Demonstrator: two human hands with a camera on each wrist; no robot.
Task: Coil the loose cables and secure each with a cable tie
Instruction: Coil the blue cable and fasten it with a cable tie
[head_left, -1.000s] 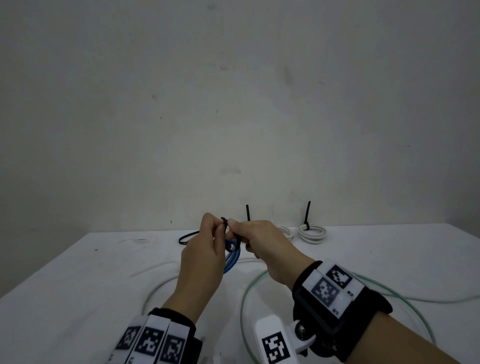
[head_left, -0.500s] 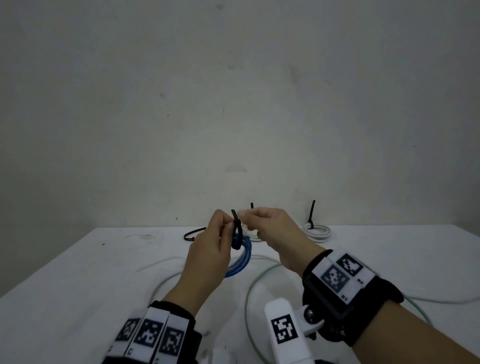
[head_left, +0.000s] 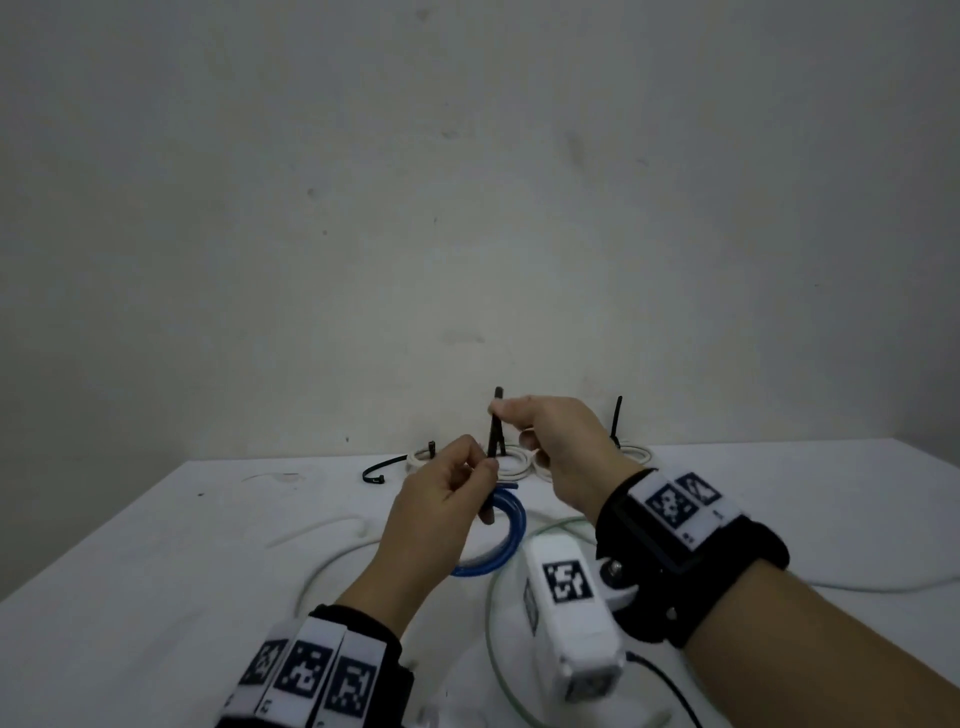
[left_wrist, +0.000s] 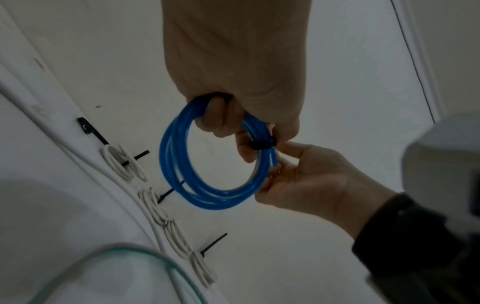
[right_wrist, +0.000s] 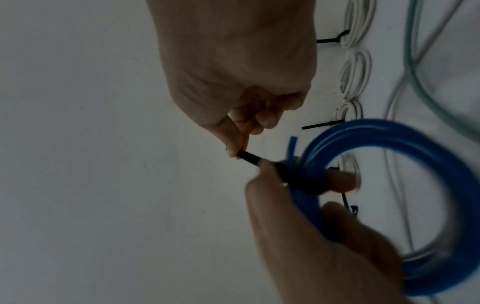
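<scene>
A blue cable coil (head_left: 513, 527) hangs from my left hand (head_left: 475, 460), which grips it above the white table (head_left: 130, 571). A black cable tie (head_left: 493, 434) is wrapped round the coil, and its band (left_wrist: 261, 145) shows tight on the strands in the left wrist view. The tie's tail stands upward, pinched near its tip between thumb and finger of my right hand (head_left: 506, 411). In the right wrist view, the tail (right_wrist: 249, 159) runs from those fingers (right_wrist: 235, 151) down to the blue coil (right_wrist: 389, 142). My left hand (right_wrist: 298, 226) grips the coil there.
Several white coils (head_left: 519, 460) bound with black ties lie in a row along the table's back edge by the wall. A loose black tie (head_left: 382, 470) lies left of them. A loose greenish cable (head_left: 493, 623) and a white cable (head_left: 322, 530) curve across the table under my hands.
Both hands have risen. My right hand has drawn the tie's tail upward and away from my left hand, so the tail now stands long above the coil.
</scene>
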